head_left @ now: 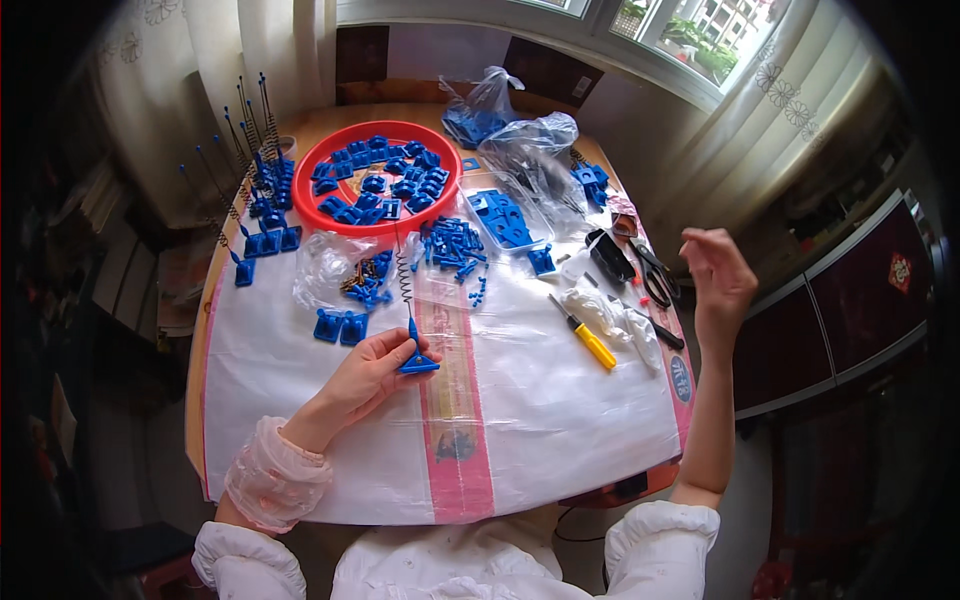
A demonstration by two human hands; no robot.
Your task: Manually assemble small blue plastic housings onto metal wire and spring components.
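The left hand (372, 375) is pinching a small blue plastic base with an upright wire spring (412, 345) (light, stiff base, wobbly spring, best gripped at the base), while the right hand (716, 275) is hovering empty, fingers loosely curled.

Red basin (318, 165) of blue parts at back; yellow-handled screwdriver (586, 335), black scissors (655, 280) at right.

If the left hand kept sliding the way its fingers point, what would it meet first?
The left hand, holding the blue base with a spring, points right and slightly away. Next in that line looks like the yellow-handled screwdriver, with bare white sheet between; depth is uncertain.
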